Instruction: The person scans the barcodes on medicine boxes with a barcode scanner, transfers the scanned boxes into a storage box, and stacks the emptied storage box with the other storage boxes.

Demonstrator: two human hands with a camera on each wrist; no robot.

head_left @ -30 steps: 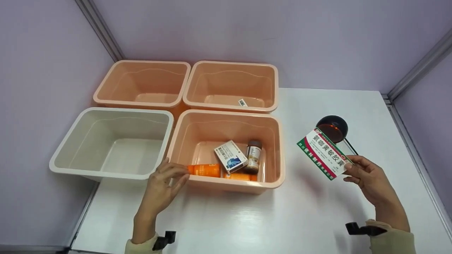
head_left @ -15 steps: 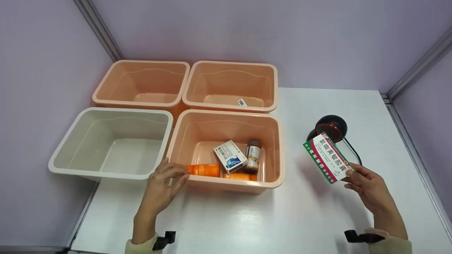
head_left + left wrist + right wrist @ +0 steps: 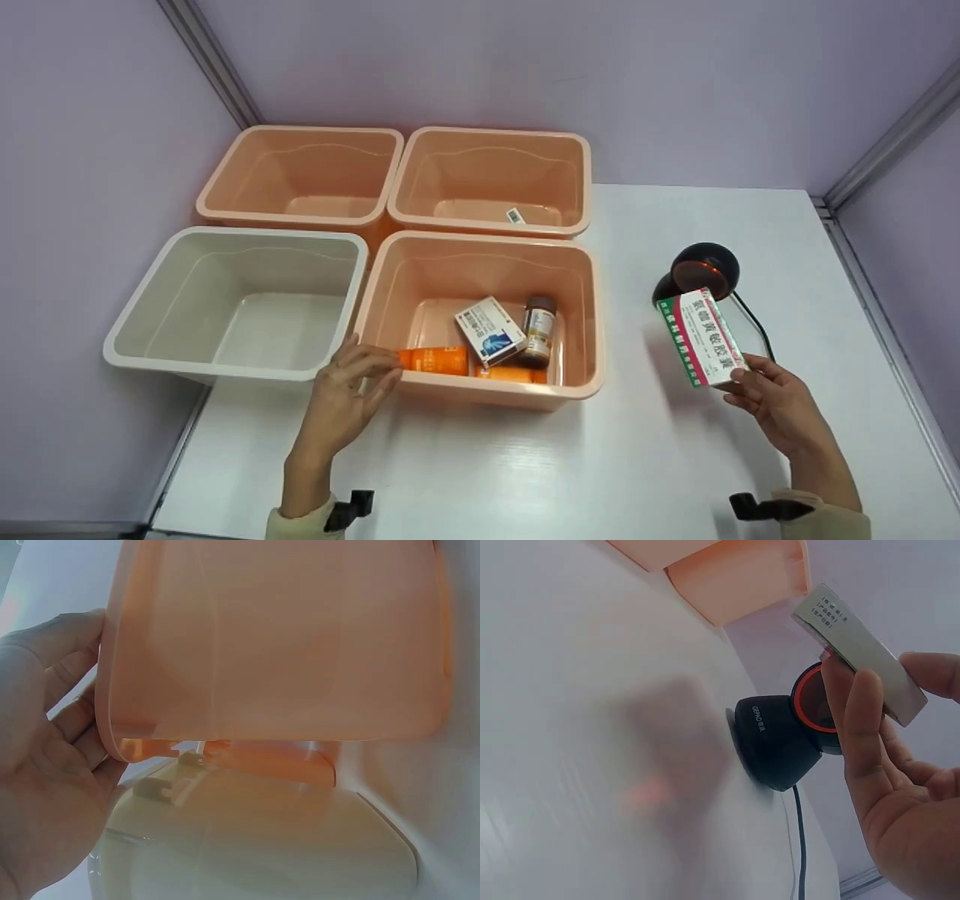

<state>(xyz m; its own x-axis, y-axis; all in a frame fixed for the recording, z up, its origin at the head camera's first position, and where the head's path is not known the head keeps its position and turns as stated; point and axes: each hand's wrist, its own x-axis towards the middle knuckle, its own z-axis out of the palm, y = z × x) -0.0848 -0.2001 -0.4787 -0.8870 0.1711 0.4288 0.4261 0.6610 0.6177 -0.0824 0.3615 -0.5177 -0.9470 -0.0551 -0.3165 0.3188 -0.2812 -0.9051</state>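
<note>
My right hand [image 3: 772, 394] pinches a white medicine box [image 3: 701, 337] with green and red stripes, held tilted in front of a black barcode scanner [image 3: 701, 271]. In the right wrist view the fingers [image 3: 859, 727] grip the box [image 3: 859, 652] just before the scanner's red window [image 3: 814, 701]. My left hand [image 3: 349, 390] grips the near left corner of the front peach bin [image 3: 592, 330]; the left wrist view shows its fingers [image 3: 64, 712] curled on the bin wall [image 3: 277, 637]. Inside that bin lie a white and blue box [image 3: 489, 331], a brown bottle [image 3: 538, 328] and orange packs [image 3: 435, 361].
A cream bin [image 3: 150, 300] stands left of the front peach one. Two more peach bins [image 3: 225, 180] [image 3: 577, 180] stand behind; the right one holds a small label [image 3: 514, 217]. The scanner's cable [image 3: 754, 322] trails toward me. Lilac walls close in the white table [image 3: 675, 465].
My right hand has carried the striped box rightward and down toward the scanner and turned it more edge-on. The left hand has stayed on the bin.
</note>
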